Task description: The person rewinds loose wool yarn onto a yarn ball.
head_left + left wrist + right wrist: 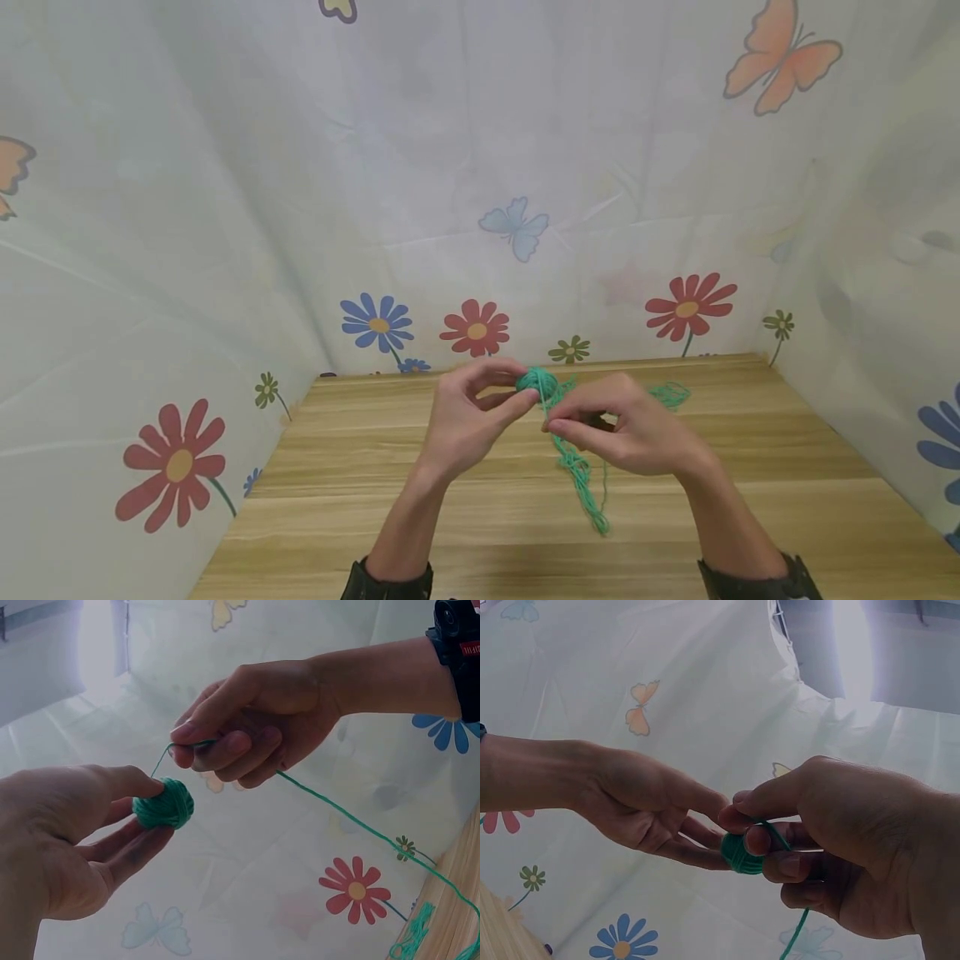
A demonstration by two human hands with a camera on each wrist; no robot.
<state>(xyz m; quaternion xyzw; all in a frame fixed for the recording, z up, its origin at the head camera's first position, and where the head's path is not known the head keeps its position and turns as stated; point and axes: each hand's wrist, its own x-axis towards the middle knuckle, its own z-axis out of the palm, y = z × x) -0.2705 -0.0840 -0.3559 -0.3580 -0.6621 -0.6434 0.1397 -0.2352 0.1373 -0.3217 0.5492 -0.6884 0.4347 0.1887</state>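
A: Where does the ball of green yarn (534, 382) sit?

B: It is held up above the wooden table (300, 517), in front of the printed curtain (405, 167), and serves as the reference for all other positions.

A: What does the left hand (467, 421) do?

B: Placed at the ball's left side, it grips the ball between thumb and fingertips.

A: And the right hand (633, 425)?

B: Just to the ball's right, it pinches the strand (352, 815) between thumb and index finger, the other fingers curled. The strand rises from the ball to this pinch, passes through the hand and slopes away from the ball down toward the table.

A: Is other yarn visible?

B: Yes. A loose tangle (579, 475) stretches over the table, nearer the person than the ball; a smaller heap of loops (670, 395) lies to the ball's right, beyond the right hand.
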